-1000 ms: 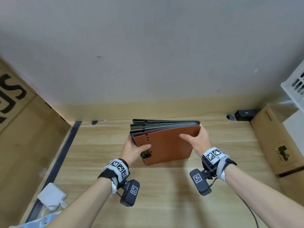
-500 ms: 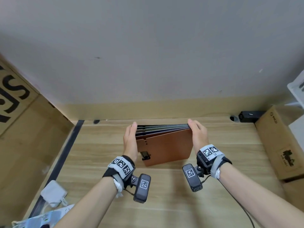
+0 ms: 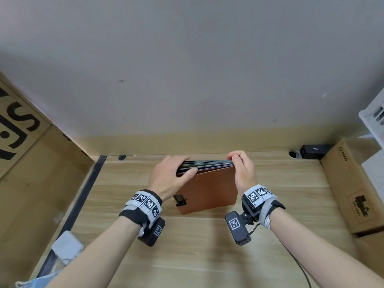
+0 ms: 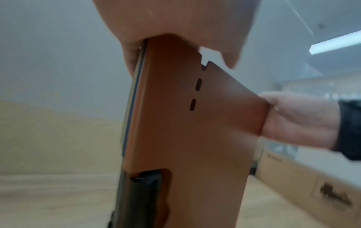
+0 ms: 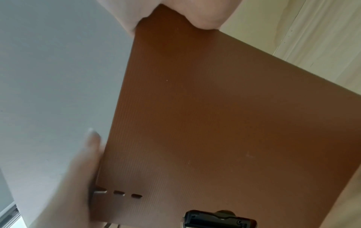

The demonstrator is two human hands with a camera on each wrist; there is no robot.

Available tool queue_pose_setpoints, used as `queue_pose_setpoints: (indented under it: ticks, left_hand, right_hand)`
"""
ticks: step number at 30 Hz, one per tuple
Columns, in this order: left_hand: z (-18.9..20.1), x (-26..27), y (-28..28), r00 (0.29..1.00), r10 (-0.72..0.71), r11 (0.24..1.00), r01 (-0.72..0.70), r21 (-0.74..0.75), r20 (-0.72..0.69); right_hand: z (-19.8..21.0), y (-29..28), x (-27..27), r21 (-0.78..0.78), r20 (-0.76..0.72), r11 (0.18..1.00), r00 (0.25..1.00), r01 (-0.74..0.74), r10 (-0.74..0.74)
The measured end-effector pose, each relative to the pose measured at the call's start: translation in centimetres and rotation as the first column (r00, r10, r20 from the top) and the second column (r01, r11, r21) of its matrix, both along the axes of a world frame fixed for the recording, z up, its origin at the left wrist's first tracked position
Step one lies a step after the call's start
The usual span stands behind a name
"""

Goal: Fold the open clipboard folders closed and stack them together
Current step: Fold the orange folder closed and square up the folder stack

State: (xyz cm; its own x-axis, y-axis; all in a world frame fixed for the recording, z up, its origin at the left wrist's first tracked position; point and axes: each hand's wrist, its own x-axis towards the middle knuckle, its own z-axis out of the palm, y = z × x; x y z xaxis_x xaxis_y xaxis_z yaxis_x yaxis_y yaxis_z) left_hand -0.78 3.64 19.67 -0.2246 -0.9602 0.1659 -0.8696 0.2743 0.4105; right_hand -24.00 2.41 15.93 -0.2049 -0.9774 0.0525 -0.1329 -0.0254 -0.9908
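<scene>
A stack of several closed clipboard folders stands on its edge on the wooden table, tilted back. Its brown cover faces me, with a black clip at the lower left. My left hand grips the stack's top left corner, thumb on the brown cover. My right hand grips the top right corner with curled fingers. The left wrist view shows the brown folder edge-on under my left hand, with the right hand beyond. In the right wrist view my right hand pinches the brown cover.
A large cardboard box stands at the left and another cardboard box at the right. A black device sits at the back right by the wall. A white adapter lies at the front left, and a white basket is far right.
My hands went from pressing flat against the stack's side edges to gripping its top corners. The stack now stands more upright, with the top edges drawn together.
</scene>
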Motion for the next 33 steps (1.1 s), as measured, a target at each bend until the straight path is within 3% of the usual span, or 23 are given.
queue_pose_setpoints:
  ticks: [1,3,6,9,13,19,25,29,33]
  left_hand:
    - [0.0,0.0,0.0,0.992,-0.032,0.999,0.031,0.01,0.123]
    - [-0.1,0.0,0.1,0.986,-0.033,0.998,0.041,-0.042,0.166]
    - [-0.6,0.0,-0.2,0.998,0.001,0.995,0.005,-0.102,0.056]
    - [-0.8,0.1,-0.9,0.999,0.023,0.998,-0.026,-0.059,-0.042]
    - [-0.1,0.2,-2.3,0.994,0.024,0.999,-0.021,0.024,-0.108]
    - [0.3,1.0,-3.6,0.988,-0.034,0.994,0.048,0.094,-0.149]
    - [-1.0,3.6,-4.2,0.899,-0.018,0.983,0.095,0.156,-0.437]
    - [-4.2,5.5,-4.3,0.803,0.176,0.926,0.061,0.373,-0.569]
    - [-8.8,5.9,-3.7,0.844,0.224,0.849,0.077,0.522,-0.488]
  right_hand:
    - [0.0,0.0,-0.1,0.001,-0.006,1.0,1.0,-0.014,0.014]
    - [0.0,0.2,-0.2,0.003,0.018,0.999,0.999,-0.047,0.047]
    - [-0.6,0.9,-1.1,0.018,0.134,0.994,0.985,-0.111,0.107]
    - [-2.3,2.2,-2.3,0.11,0.176,0.976,0.97,-0.19,0.169]
    - [-5.7,1.8,-3.4,0.163,0.05,0.948,0.962,-0.272,0.268]
    - [-7.0,-0.2,-3.7,0.183,-0.061,0.952,0.963,-0.247,0.262]
    - [-7.8,-0.7,-3.4,0.174,-0.102,0.956,0.962,-0.234,0.254]
    - [-7.8,-0.8,-2.8,0.171,-0.118,0.967,0.97,-0.191,0.212]
    - [-8.6,-0.8,-2.1,0.201,-0.118,0.97,0.979,-0.138,0.164]
